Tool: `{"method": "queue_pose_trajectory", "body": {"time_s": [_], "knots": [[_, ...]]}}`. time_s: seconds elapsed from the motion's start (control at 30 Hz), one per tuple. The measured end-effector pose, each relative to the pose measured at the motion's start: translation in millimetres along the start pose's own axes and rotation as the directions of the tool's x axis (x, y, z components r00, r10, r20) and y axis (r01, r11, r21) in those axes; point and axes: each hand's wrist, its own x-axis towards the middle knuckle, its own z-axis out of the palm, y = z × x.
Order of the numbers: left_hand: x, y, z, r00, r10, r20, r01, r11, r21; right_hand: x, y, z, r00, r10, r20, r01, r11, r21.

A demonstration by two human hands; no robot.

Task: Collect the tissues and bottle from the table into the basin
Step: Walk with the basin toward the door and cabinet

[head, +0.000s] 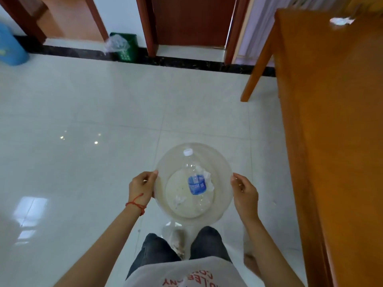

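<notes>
White shiny floor tiles [87, 112] fill most of the view, and they are so shiny that lights shine back off them. At the far wall stand brown wooden door frames, a green bin [126, 47] with a clear plastic bag [116, 44] in it, and a blue tub [11, 47] at the far left. An orange-brown wooden table [335, 121] runs down the right side, and one crumpled white tissue [341, 21] lies on its far end, well apart from everything else. The person stands on the floor beside the table and holds a round, see-through basin [221, 162] out in front of the body. The left hand [142, 188] grips the left rim with its fingers curled round the edge, and a red string [135, 203] is tied on that wrist. The right hand [245, 195] grips the right rim the same way. Inside the basin lies a clear plastic bottle [195, 183] on its side, with a blue label and a white cap [188, 152] that points away from the person. A crumpled tissue [208, 180] sits just beside the bottle on its right, touching it. Another small white bit [179, 200] lies near the bottom left of the basin, and it looks like a tissue too, but it is hard to tell through the plastic. Below the basin you can see dark trousers [153, 251] and a white shirt [182, 274] with red letters.
</notes>
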Motion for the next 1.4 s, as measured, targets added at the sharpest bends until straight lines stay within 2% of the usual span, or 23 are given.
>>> {"method": "queue_pose_trajectory", "body": {"time_s": [0.87,1.4], "knots": [[367.4,271.3,150.5,0.999,0.033,0.008,-0.033,0.999,-0.034,446.2,-174.0,39.7,0.996,-0.081,-0.032,0.08,0.996,-0.037],[639.6,459.5,216.5,0.986,0.145,0.085,-0.146,0.989,0.001,711.3,-301.9,93.9,0.984,-0.1,-0.151,0.101,0.995,-0.003]]}}
